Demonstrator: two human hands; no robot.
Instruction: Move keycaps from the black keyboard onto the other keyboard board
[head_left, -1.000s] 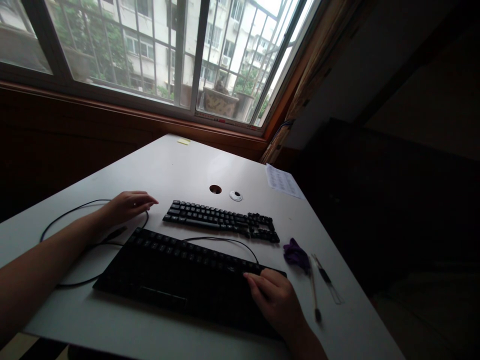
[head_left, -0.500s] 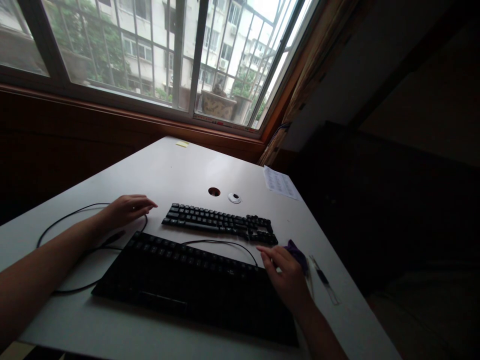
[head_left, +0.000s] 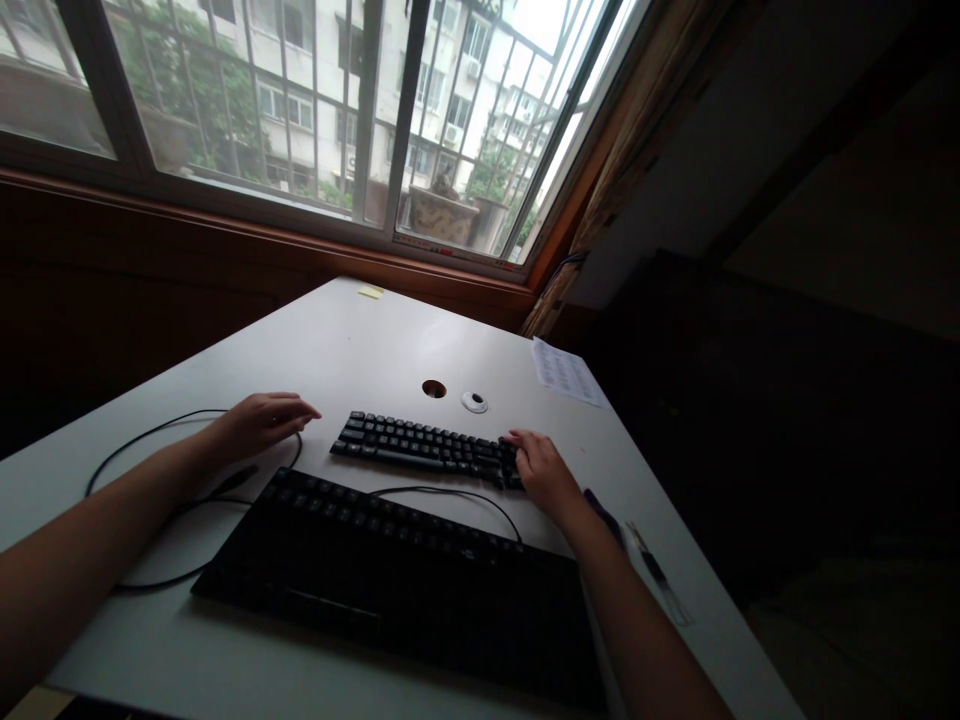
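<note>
My right hand (head_left: pixel 546 475) reaches over the right end of a block of loose black keycaps (head_left: pixel 420 442), its thumb and fingers bent together around a keycap there; the fingertips partly hide the piece. My left hand (head_left: pixel 262 425) hovers by the left end of the block, fingers stretched out and holding nothing. Nearer to me lies a black keyboard (head_left: pixel 375 580), slanting across the desk. Keycaps show along its far edge, while its front part is too dark to make out. My right forearm passes over its right end.
A black cable (head_left: pixel 169 422) loops on the white desk (head_left: pixel 300 350) at the left. Thin tools (head_left: pixel 660 570) and a purple item (head_left: pixel 604 515) lie beside my right forearm. Farther back are a round hole (head_left: pixel 433 389), its white cover (head_left: pixel 474 402), and a printed sheet (head_left: pixel 568 372).
My right hand has moved from above the keyboard's right end up to the loose keycaps. My left hand stays about where it was. The view has shifted slightly.
</note>
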